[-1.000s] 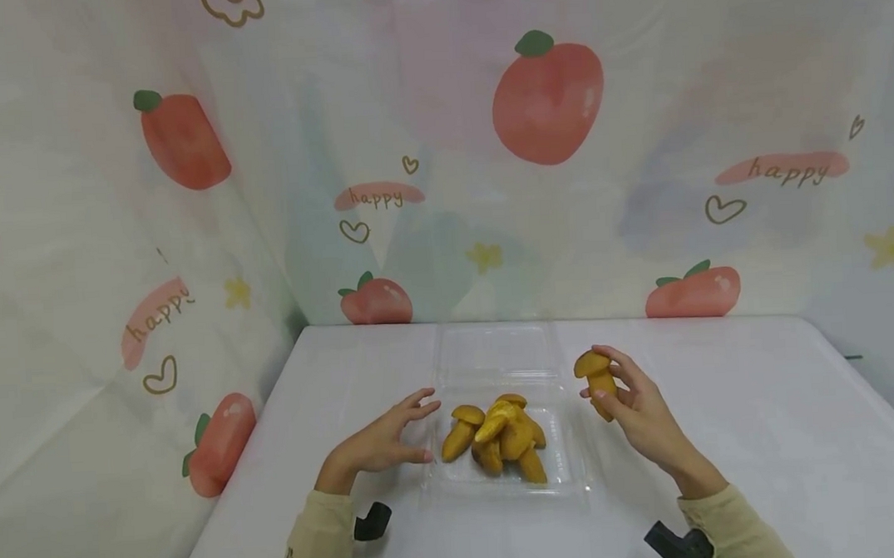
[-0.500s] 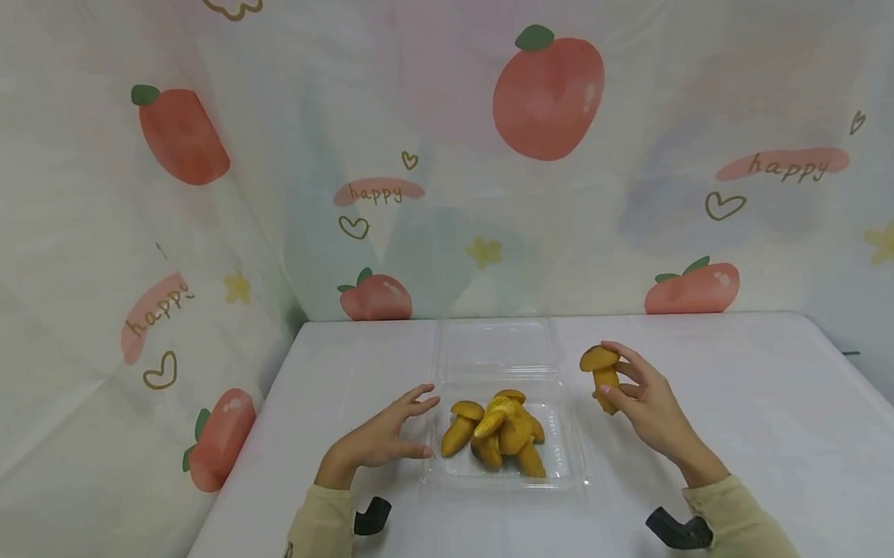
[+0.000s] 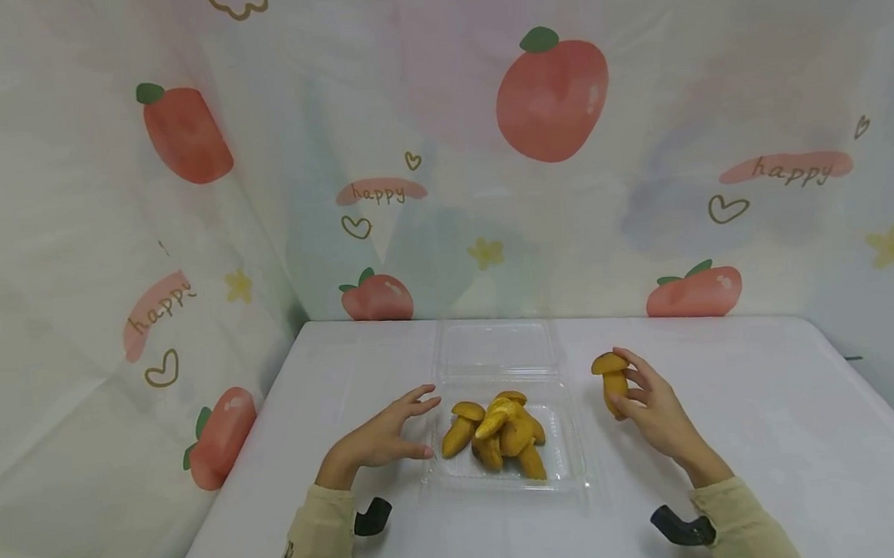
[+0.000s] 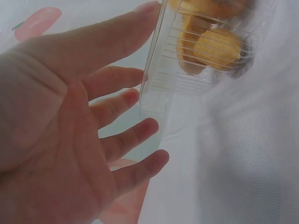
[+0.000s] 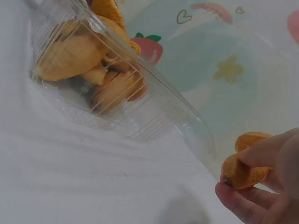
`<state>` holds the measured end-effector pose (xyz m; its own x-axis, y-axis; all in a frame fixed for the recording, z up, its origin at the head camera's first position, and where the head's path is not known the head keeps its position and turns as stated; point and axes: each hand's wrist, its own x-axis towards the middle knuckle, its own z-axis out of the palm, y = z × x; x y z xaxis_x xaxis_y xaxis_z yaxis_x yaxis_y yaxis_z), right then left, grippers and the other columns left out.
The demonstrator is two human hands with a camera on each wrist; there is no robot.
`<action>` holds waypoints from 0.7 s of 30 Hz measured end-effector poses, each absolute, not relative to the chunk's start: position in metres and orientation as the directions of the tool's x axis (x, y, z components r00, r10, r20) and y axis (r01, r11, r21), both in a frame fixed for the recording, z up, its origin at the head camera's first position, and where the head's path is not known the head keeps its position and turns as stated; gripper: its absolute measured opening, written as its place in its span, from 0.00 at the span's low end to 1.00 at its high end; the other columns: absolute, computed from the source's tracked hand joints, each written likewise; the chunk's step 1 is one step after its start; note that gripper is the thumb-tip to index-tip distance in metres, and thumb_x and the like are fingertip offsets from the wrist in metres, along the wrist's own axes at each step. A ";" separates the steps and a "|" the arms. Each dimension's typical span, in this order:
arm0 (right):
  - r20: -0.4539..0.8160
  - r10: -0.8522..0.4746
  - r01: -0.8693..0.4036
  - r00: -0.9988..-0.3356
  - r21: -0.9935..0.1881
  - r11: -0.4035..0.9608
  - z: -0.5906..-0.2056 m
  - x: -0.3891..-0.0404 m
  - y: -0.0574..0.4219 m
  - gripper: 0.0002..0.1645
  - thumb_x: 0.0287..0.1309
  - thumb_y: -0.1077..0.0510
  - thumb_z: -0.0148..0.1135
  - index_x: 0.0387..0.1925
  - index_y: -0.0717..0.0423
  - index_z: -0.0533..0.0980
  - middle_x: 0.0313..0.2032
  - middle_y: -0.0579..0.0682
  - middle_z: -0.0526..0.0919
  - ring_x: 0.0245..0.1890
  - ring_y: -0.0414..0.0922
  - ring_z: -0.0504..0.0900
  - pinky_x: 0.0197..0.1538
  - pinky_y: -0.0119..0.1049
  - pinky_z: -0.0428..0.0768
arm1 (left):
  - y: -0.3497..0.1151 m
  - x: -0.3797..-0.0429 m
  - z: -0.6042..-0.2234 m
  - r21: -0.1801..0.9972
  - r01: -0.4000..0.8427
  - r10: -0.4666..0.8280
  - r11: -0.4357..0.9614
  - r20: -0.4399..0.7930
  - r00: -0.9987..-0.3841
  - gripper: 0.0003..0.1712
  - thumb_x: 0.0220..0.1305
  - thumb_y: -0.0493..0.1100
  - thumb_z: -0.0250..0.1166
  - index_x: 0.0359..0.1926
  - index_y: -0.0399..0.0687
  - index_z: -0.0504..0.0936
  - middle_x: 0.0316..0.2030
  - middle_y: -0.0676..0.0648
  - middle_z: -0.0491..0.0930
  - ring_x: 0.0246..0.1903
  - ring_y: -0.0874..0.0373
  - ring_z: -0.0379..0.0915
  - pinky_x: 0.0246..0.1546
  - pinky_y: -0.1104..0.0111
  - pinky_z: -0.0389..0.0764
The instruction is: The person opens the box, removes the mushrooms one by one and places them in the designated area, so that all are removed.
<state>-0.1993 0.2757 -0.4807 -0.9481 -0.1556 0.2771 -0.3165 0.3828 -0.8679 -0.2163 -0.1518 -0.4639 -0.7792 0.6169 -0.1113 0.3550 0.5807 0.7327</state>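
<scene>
The left hand has a spread grip beside the clear plastic box of mushrooms. The right hand pinches a yellow mushroom in its grip, right of the box; only the right wrist view shows its dark spot.

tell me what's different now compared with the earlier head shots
The right hand has moved a little to the right, farther from the clear plastic clamshell container, carrying the yellow-brown mushroom it already held; that mushroom now stands slightly more upright. Nothing was newly grasped or released. The left hand, the mushrooms in the container and the open lid stayed put.
</scene>
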 end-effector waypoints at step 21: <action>0.146 -0.165 -0.212 -0.976 -0.824 0.526 -0.500 -0.205 0.288 0.47 0.60 0.76 0.57 0.77 0.64 0.50 0.66 0.76 0.62 0.48 0.65 0.82 0.37 0.26 0.83 | -0.153 -0.216 -0.460 0.734 0.342 0.610 0.587 -0.122 -0.783 0.47 0.62 0.43 0.73 0.77 0.42 0.61 0.81 0.40 0.48 0.79 0.37 0.44 0.74 0.36 0.53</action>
<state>-0.2053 0.2883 -0.4999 -0.9755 -0.1647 0.1456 -0.2118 0.5261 -0.8236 -0.2160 -0.1527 -0.4600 -0.7832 0.6096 -0.1224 0.3422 0.5870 0.7337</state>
